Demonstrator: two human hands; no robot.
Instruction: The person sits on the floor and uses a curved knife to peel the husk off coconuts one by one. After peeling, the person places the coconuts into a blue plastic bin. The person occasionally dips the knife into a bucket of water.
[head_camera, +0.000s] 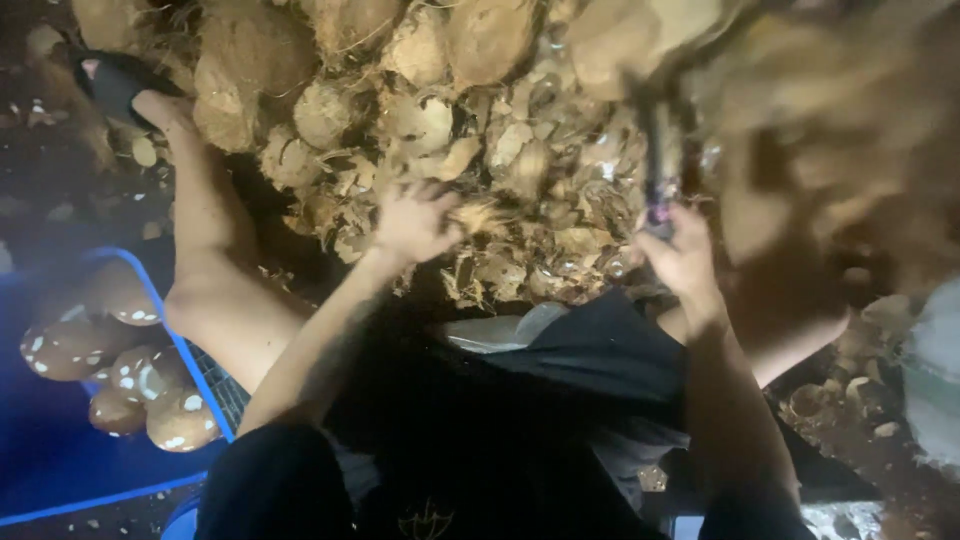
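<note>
The dark floor (40, 180) carries a big heap of coconut husk pieces (520, 170) and a blue crate (60, 450).

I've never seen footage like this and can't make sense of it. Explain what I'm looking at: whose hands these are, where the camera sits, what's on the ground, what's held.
There is no machine here. One camera sits on a person's head and looks down past their dark clothes and bare legs. The left hand reaches into a heap of coconut husk scraps on the ground, its fingers spread over the fibres. The right hand grips the dark handle of a tool, which points up and is blurred, so its kind is unclear. Whole brown coconuts are piled beyond the scraps. On the left, a blue crate holds peeled coconuts with pale spots.
</note>
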